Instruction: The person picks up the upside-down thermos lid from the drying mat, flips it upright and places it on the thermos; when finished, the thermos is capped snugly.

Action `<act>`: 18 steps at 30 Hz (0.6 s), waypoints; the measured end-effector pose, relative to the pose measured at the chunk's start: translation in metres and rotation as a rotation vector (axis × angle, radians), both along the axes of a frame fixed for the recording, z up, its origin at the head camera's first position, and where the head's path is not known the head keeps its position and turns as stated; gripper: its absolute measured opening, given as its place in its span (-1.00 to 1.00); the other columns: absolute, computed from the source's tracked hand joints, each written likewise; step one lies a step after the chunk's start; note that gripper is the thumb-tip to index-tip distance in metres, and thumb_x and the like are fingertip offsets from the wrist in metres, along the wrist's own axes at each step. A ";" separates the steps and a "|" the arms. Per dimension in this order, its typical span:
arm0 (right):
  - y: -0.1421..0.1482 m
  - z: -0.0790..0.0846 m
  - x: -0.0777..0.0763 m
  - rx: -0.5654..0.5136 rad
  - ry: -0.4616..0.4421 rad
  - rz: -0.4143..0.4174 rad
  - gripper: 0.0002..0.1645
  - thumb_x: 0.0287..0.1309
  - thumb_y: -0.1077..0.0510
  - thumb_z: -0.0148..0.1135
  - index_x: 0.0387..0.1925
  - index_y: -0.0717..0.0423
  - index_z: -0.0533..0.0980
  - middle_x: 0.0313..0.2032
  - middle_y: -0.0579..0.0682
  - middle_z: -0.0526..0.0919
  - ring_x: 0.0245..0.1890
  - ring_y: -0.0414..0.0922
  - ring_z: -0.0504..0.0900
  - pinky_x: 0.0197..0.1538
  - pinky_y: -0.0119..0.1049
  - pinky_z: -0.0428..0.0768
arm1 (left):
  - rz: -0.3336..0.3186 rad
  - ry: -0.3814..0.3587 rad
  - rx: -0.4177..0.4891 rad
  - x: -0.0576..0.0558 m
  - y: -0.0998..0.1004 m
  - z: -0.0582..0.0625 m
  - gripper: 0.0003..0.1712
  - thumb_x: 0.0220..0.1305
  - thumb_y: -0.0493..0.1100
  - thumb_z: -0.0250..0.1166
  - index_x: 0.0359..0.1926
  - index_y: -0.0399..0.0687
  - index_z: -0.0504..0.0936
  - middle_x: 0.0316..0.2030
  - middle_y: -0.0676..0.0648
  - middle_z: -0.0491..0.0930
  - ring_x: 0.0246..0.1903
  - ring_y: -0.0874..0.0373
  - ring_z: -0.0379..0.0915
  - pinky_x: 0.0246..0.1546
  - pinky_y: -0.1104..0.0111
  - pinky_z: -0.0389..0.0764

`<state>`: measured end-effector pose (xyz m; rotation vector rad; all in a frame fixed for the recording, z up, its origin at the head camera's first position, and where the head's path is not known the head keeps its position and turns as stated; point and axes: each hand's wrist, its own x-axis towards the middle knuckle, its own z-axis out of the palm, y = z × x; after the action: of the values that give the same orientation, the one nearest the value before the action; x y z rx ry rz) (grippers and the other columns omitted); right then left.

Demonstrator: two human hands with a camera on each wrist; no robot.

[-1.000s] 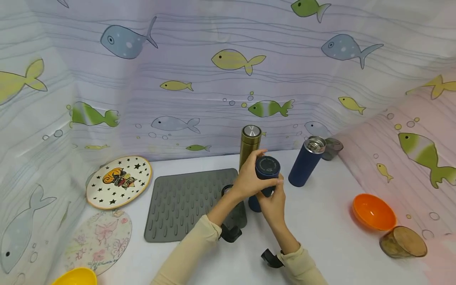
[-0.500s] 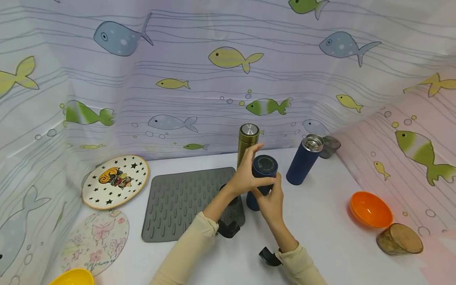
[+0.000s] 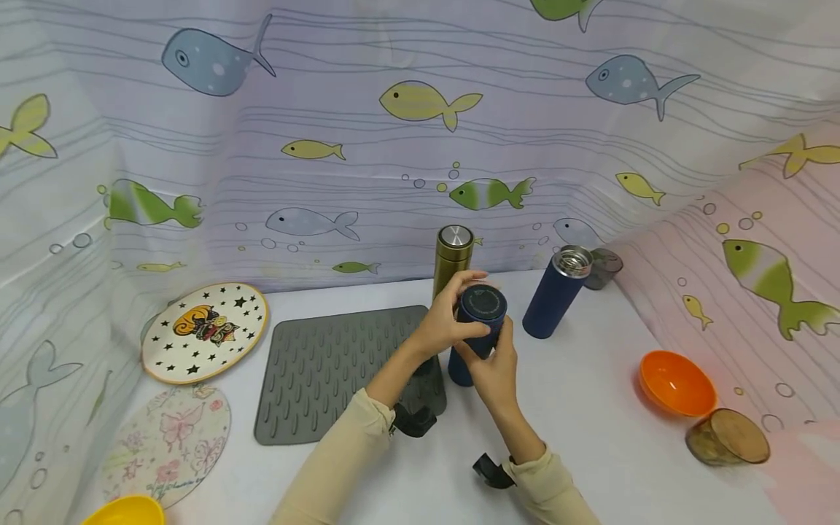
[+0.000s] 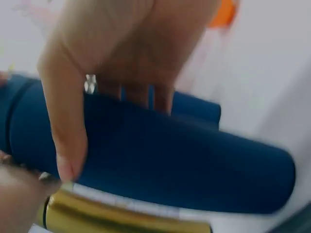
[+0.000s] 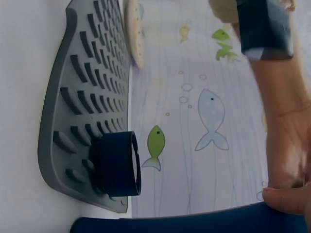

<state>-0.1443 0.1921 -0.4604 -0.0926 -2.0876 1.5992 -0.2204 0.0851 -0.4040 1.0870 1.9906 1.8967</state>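
A dark blue thermos point(image 3: 484, 345) stands beside the grey mat's right edge. My left hand point(image 3: 441, 321) grips its top, the thumb across the near side of the cap point(image 3: 482, 301). Lower down, my right hand point(image 3: 495, 370) holds the body, fingers and thumb around it. In the left wrist view, the thermos point(image 4: 184, 155) lies across the picture with the thumb over it. Another blue thermos point(image 3: 554, 295) stands uncapped to the right, its steel mouth showing. A gold thermos point(image 3: 453, 255) stands just behind my left hand. A loose blue cap point(image 5: 116, 162) sits on the mat, mostly hidden by my left arm from above.
The grey ridged mat point(image 3: 335, 372) lies left of the hands. Further left are a star-patterned plate point(image 3: 203, 332), a round butterfly mat point(image 3: 173, 441) and a yellow bowl point(image 3: 127, 512). To the right are an orange bowl point(image 3: 676, 383) and jars point(image 3: 728, 437) point(image 3: 602, 268).
My left index finger, raised at half a second ago, has come down around the top of the thermos. Both hands keep their hold. The whole head view has shifted slightly.
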 end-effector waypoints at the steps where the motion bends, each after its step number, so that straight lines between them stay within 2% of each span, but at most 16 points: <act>1: 0.000 0.000 0.000 0.001 -0.001 -0.001 -0.13 0.03 0.33 0.48 0.33 0.15 0.25 0.18 0.19 0.53 0.23 0.12 0.51 0.25 0.12 0.44 | -0.008 -0.015 0.000 0.000 0.001 0.000 -0.02 0.08 -0.20 0.40 0.47 -0.19 0.09 0.37 -0.25 0.27 0.33 -0.12 0.25 0.35 0.07 0.34; 5: -0.001 0.006 0.003 0.013 -0.011 -0.002 -0.14 0.03 0.36 0.46 0.33 0.18 0.25 0.18 0.21 0.54 0.22 0.13 0.50 0.27 0.13 0.42 | 0.016 -0.016 -0.084 0.000 0.003 0.000 -0.01 0.06 -0.20 0.46 0.46 -0.09 0.15 0.38 -0.17 0.27 0.28 -0.03 0.32 0.27 0.17 0.43; 8: -0.001 0.006 0.004 0.021 -0.023 0.004 -0.13 0.04 0.30 0.48 0.34 0.16 0.24 0.19 0.20 0.53 0.22 0.13 0.50 0.27 0.14 0.41 | -0.076 -0.077 -0.044 -0.006 -0.001 0.000 -0.04 0.04 -0.33 0.44 0.44 -0.13 0.19 0.36 -0.20 0.32 0.24 -0.08 0.39 0.25 0.13 0.46; 10: -0.001 0.006 0.004 0.024 -0.025 0.002 -0.14 0.02 0.28 0.50 0.32 0.16 0.26 0.17 0.18 0.55 0.19 0.11 0.52 0.24 0.14 0.43 | -0.092 -0.101 -0.027 -0.008 -0.004 0.000 -0.03 0.01 -0.35 0.46 0.43 -0.14 0.19 0.36 -0.17 0.33 0.28 -0.05 0.36 0.32 0.11 0.38; 14: 0.004 0.002 0.001 0.061 -0.007 0.003 -0.17 0.00 0.29 0.51 0.28 0.19 0.28 0.12 0.17 0.59 0.12 0.10 0.57 0.15 0.12 0.49 | -0.015 -0.019 -0.095 -0.006 -0.004 0.001 -0.09 0.00 -0.24 0.53 0.38 -0.09 0.30 0.25 -0.14 0.43 0.18 0.06 0.45 0.23 0.17 0.48; 15: 0.005 0.003 0.001 0.067 -0.004 0.016 -0.17 0.00 0.30 0.50 0.27 0.22 0.28 0.12 0.18 0.59 0.11 0.10 0.58 0.14 0.12 0.51 | -0.029 -0.019 -0.092 -0.007 -0.004 0.001 -0.13 0.01 -0.26 0.52 0.35 -0.11 0.33 0.20 -0.18 0.47 0.12 0.04 0.50 0.17 0.19 0.53; 16: 0.007 0.003 -0.001 0.074 -0.003 0.033 -0.16 -0.01 0.31 0.51 0.28 0.23 0.27 0.12 0.19 0.58 0.11 0.11 0.58 0.15 0.12 0.51 | -0.074 -0.035 -0.072 -0.009 -0.005 0.002 -0.17 0.04 -0.32 0.49 0.34 -0.13 0.35 0.17 -0.23 0.50 0.07 0.01 0.54 0.11 0.20 0.58; 18: 0.011 0.006 -0.004 0.094 -0.006 0.076 -0.12 -0.03 0.30 0.52 0.30 0.24 0.26 0.15 0.20 0.56 0.15 0.12 0.57 0.20 0.11 0.51 | -0.184 -0.095 -0.020 -0.017 -0.008 0.003 -0.19 0.04 -0.45 0.42 0.34 -0.20 0.35 0.15 -0.28 0.50 0.07 0.01 0.55 0.12 0.20 0.58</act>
<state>-0.1481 0.2033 -0.4541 0.0135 -2.1910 1.5430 -0.2376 0.0770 -0.4007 1.1110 1.7893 1.7961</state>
